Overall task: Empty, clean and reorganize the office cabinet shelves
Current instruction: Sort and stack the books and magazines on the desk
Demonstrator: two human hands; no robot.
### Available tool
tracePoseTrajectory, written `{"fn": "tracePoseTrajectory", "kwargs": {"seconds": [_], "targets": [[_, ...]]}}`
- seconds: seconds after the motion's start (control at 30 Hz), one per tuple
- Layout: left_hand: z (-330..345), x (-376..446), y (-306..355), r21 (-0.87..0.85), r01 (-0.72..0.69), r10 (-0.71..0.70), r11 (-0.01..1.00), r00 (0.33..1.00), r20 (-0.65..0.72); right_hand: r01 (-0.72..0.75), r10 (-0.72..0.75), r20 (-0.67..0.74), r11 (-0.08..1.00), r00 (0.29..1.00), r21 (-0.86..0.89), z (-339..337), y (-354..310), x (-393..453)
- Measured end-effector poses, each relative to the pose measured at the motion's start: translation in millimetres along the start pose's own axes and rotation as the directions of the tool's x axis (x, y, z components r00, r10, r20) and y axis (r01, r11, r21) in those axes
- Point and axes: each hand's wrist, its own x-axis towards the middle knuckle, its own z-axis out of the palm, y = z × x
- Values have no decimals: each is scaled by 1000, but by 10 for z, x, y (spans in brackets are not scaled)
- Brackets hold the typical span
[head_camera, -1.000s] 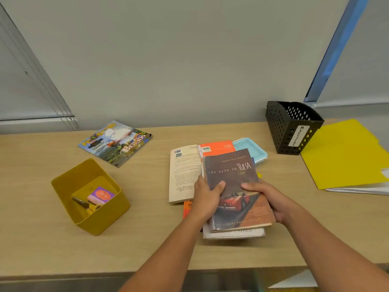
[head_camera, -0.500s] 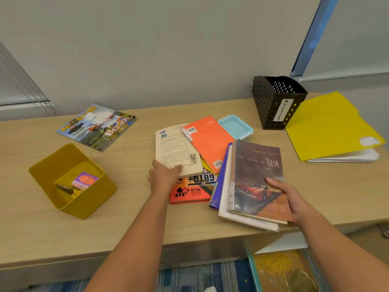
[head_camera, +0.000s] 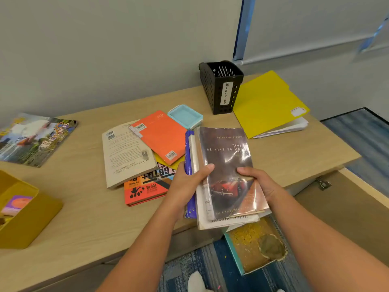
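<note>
A small stack of books [head_camera: 226, 157], topped by a dark paperback with a red car on its cover, is held over the front edge of the wooden cabinet top [head_camera: 88, 218]. My left hand [head_camera: 189, 184] grips the stack's left side, thumb on the cover. My right hand [head_camera: 260, 184] grips its right side. A blue book spine [head_camera: 188, 152] shows at the stack's left. On the top to the left lie a beige book [head_camera: 126, 154], an orange book [head_camera: 162, 135] and a red-orange book [head_camera: 147, 189], overlapping.
A black perforated magazine holder [head_camera: 221, 87] stands at the back, with a yellow folder [head_camera: 267, 102] over papers to its right. A light blue tray [head_camera: 185, 115], a magazine [head_camera: 35, 138] and a yellow bin [head_camera: 27, 216] also sit here. Another book [head_camera: 255, 247] lies on the carpet below.
My left hand left the beige book and took hold of the stack's left side. The stack has shifted toward the front edge, and my view swung right and down.
</note>
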Motion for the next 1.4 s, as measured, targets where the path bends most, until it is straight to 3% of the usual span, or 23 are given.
{"fn": "tracePoseTrajectory", "kwargs": {"seconds": [0.33,0.5,0.63,0.87,0.97,1.1,1.4], "targets": [[1408,-556,-685,253,13,-33,967,997,73,-113,114,4,991,993,-74,-1520,330,-1102],[2371,-771,-1326,411,61,-113,910,988,103,-301,307,67,950,949,-85,-2616,599,-1799],[2821,-760,-1874,336,247,-289,909,954,79,-429,431,10,900,902,-73,-3175,791,-2001],[2977,-337,-2535,12,368,-367,930,927,-75,-470,463,-86,854,882,-223,-3461,858,-1394],[2876,12,-2753,-21,349,-350,937,934,-70,-411,383,-150,861,912,-301,-3556,974,-951],[2702,705,-3185,-41,345,-343,938,938,47,-270,247,-108,892,963,-364,-3807,1061,-199],[2630,2370,-3794,-261,-7,-10,965,998,-65,93,-94,31,781,995,-618,-4382,982,1129]]}}
